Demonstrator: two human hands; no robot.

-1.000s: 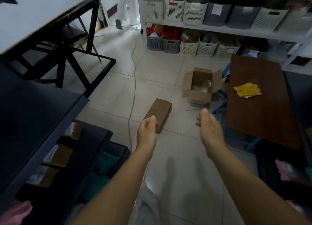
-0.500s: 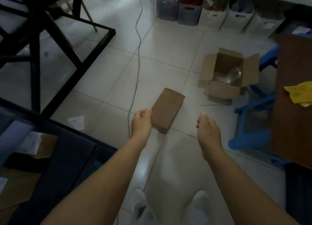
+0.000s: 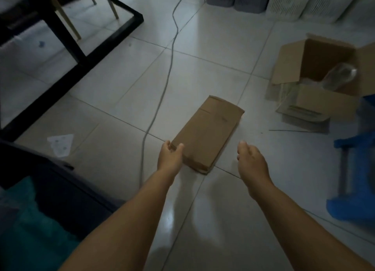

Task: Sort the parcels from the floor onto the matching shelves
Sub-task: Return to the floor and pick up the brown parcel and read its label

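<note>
A flat brown cardboard parcel [image 3: 208,132] lies on the tiled floor, its long side running away from me to the right. My left hand [image 3: 170,156] is at the parcel's near left corner, thumb over the top face, fingers loosely curled at the edge. My right hand [image 3: 250,160] hovers just right of the parcel's near end, fingers relaxed, holding nothing and apart from the cardboard. The parcel rests flat on the floor.
A grey cable [image 3: 162,88] runs across the floor left of the parcel. An open cardboard box [image 3: 316,88] with plastic wrap stands at the right, a blue stool [image 3: 353,189] below it. A black table frame [image 3: 67,47] is at upper left, a dark shelf [image 3: 40,199] at lower left, baskets [image 3: 284,0] at the back.
I have bent down and moved closer to the parcel. My left hand has reached its near left corner; my right hand has come down beside its near end.
</note>
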